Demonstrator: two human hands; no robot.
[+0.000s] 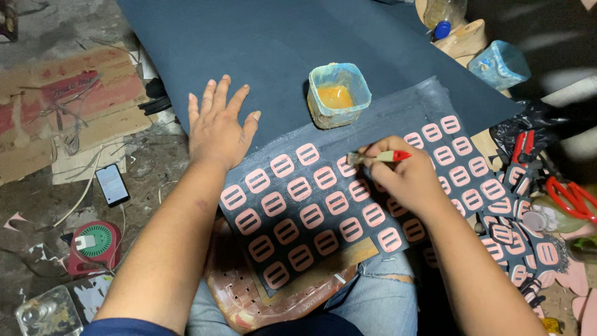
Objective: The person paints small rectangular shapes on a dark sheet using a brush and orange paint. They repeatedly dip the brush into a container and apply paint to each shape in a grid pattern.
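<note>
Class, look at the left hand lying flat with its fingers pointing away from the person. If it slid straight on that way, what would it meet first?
Probably nothing soon: ahead of the left hand lies only bare dark sheet as far as the picture shows. The glue-filled cup sits off to its right, seemingly outside that line.

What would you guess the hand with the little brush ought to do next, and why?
Probably dip the brush into the glue tub just above it. The right hand holds the brush over the dark sheet, among the pink pieces, and the tub of orange liquid stands open close by. The left hand lies flat on the sheet, steadying it.
</note>
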